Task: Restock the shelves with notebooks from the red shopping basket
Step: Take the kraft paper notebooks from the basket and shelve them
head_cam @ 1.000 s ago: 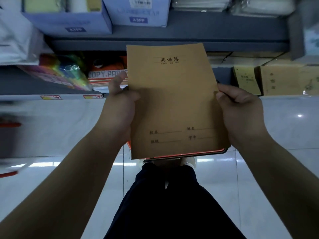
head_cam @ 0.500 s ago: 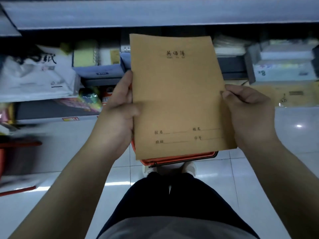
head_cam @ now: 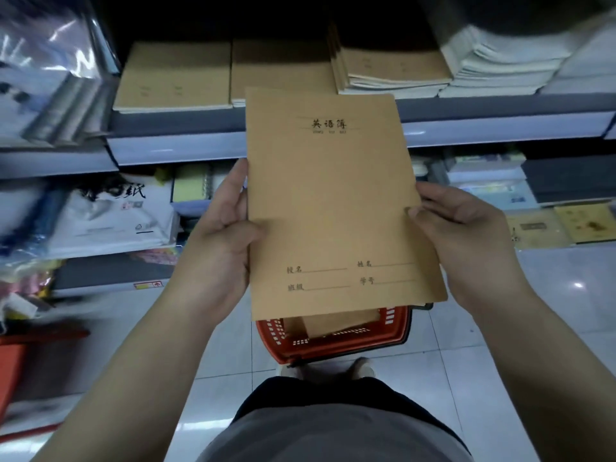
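Fingers [head_cam: 233, 181] of the left hand [head_cam: 221, 241] lie along the left edge of a brown notebook [head_cam: 336, 201], with the thumb pressed on its front cover, so the hand grips that side. On the other side, the right hand [head_cam: 466, 235] pinches the right edge, thumb on the cover and curled fingers [head_cam: 433, 195] behind it. Both hands hold the notebook upright, cover facing the camera, with dark printed characters near the top and blank name lines near the bottom. It hangs in the air in front of a grey shelf [head_cam: 180, 145]. On that shelf lie flat stacks of similar brown notebooks [head_cam: 173, 75], and a pile of white paper [head_cam: 500, 68] sits to their right. Below the held notebook, a red shopping basket [head_cam: 333, 341] stands on the pale tiled floor [head_cam: 500, 361], with more brown notebooks [head_cam: 336, 323] showing inside it. Lower shelves at the left carry white plastic packages [head_cam: 110, 218], partly blurred.
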`<action>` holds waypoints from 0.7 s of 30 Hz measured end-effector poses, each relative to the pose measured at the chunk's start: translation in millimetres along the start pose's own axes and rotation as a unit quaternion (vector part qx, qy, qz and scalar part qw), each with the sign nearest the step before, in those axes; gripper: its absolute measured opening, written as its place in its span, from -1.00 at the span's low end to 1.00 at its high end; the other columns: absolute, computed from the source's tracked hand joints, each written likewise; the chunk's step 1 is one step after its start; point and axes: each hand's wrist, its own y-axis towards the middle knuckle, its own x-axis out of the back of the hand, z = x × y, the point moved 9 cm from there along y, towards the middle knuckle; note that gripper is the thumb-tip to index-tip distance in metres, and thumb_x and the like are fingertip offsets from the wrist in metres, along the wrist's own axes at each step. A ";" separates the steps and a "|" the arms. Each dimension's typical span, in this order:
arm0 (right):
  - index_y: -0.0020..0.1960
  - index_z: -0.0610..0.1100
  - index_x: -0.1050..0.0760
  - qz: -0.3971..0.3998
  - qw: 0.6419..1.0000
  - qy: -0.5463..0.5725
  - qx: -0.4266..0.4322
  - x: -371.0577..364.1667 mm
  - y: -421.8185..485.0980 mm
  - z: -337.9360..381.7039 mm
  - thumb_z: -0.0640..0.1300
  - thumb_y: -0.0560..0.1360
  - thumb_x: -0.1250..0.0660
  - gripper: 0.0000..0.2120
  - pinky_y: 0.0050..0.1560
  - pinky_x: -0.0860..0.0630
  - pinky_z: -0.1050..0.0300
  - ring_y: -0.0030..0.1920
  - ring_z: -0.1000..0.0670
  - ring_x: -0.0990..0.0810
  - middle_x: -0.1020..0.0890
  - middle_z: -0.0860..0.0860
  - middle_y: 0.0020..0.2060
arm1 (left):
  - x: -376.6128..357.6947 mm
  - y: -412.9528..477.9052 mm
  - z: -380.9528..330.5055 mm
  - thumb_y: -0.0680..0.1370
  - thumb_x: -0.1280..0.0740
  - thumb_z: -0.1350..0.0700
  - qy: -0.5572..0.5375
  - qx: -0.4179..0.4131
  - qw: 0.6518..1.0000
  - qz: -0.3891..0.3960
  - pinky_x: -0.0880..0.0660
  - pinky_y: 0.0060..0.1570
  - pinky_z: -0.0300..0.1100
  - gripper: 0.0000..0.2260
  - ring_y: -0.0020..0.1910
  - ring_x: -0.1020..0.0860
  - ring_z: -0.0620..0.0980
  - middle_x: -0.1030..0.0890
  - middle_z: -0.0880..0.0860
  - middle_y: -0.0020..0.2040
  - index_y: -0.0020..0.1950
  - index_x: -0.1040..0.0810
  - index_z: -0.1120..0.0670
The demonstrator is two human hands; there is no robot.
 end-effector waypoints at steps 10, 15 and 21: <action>-0.06 0.19 -0.54 -0.029 0.999 -0.001 0.014 11.4 -0.2 35.9 -0.28 0.55 -0.31 -0.67 -0.18 -0.47 0.52 -0.16 0.39 -0.59 -0.65 0.37 -0.25 | -22.8 7.2 -40.3 0.38 -0.09 0.42 0.021 -0.035 0.998 0.045 -0.55 0.01 -0.26 -0.39 0.17 -0.58 -0.08 -0.61 0.00 0.24 0.38 -0.43 0.04; 0.01 0.08 -0.59 -0.061 0.998 -0.002 0.024 13.8 -0.3 47.2 -0.29 0.54 -0.33 -0.73 -0.26 -0.40 0.59 -0.23 0.44 -0.56 -0.62 0.34 -0.25 | -25.5 10.5 -52.1 0.46 -0.06 0.47 0.037 -0.035 0.998 0.048 -0.58 0.02 -0.22 -0.43 0.18 -0.60 -0.05 -0.62 0.03 0.24 0.39 -0.42 0.06; -0.09 0.15 -0.60 -0.084 0.996 0.012 0.009 18.3 5.3 48.2 -0.27 0.54 -0.34 -0.70 -0.13 -0.47 0.47 -0.15 0.35 -0.61 -0.66 0.32 -0.23 | -29.2 18.9 -55.6 0.53 0.01 0.54 0.042 -0.028 0.997 0.050 -0.59 -0.06 -0.23 -0.41 0.14 -0.61 -0.06 -0.63 0.03 0.23 0.44 -0.38 0.08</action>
